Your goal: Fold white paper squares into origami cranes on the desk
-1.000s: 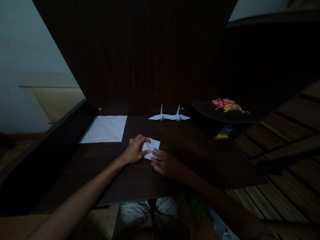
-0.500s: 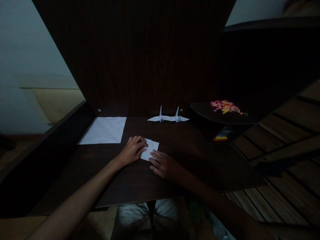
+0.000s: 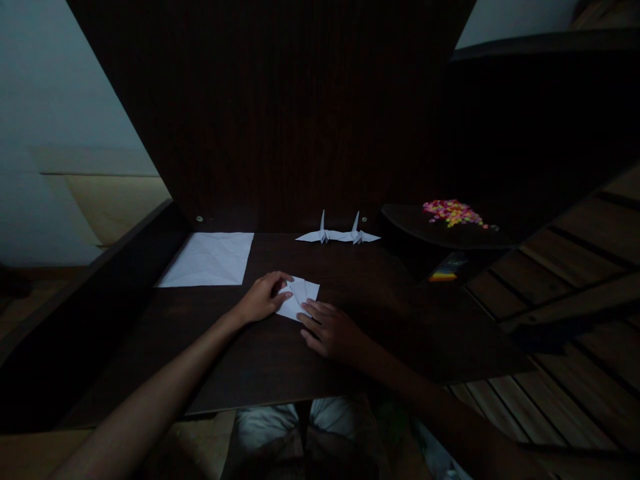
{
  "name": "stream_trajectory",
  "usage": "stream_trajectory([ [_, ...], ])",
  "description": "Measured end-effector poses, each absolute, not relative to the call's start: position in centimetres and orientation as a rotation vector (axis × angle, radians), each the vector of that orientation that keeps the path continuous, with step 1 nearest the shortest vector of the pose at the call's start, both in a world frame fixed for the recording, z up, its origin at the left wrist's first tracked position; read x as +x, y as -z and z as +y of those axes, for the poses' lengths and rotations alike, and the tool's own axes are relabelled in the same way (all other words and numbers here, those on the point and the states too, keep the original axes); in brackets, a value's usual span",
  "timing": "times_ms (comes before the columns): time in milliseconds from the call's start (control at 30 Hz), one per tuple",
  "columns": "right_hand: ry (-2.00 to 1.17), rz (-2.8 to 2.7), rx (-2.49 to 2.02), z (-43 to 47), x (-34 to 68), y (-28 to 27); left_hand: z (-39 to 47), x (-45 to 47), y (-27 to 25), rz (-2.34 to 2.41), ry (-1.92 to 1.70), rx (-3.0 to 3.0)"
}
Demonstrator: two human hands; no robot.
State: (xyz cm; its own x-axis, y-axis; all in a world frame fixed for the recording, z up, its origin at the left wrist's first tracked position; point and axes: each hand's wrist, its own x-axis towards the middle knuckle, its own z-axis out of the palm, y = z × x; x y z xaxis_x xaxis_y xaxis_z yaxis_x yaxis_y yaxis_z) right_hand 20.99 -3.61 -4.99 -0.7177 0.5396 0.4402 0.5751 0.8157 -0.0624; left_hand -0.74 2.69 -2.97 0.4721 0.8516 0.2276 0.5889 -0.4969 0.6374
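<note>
A small folded white paper (image 3: pixel 296 291) lies on the dark table between my hands, with crease lines across its top. My left hand (image 3: pixel 264 296) is at its left edge, thumb on the upper face and fingers curled round the far-left corner, pinching it. My right hand (image 3: pixel 327 327) rests on the near right side, its fingers stretched out and apart, the tips on the paper. Behind them, two white paper cranes (image 3: pixel 323 235) stand side by side at the back of the table, their wings meeting.
A larger creased white sheet (image 3: pixel 207 260) lies flat at the back left. On a rounded shelf (image 3: pixel 400 217) at the right sits a pile of small colourful pieces (image 3: pixel 455 212). A raised dark side panel (image 3: pixel 100 300) borders the table's left.
My left hand has shifted slightly left and its thumb and fingers have spread apart, uncovering more of the folded paper. My right hand has stayed nearly in place.
</note>
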Motion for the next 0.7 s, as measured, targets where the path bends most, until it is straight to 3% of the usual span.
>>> stream_trajectory([
  [700,0.121,-2.537,-0.892,-4.0,20.5,5.2,2.5,0.2,3.4,1.275,-0.707,2.344],
])
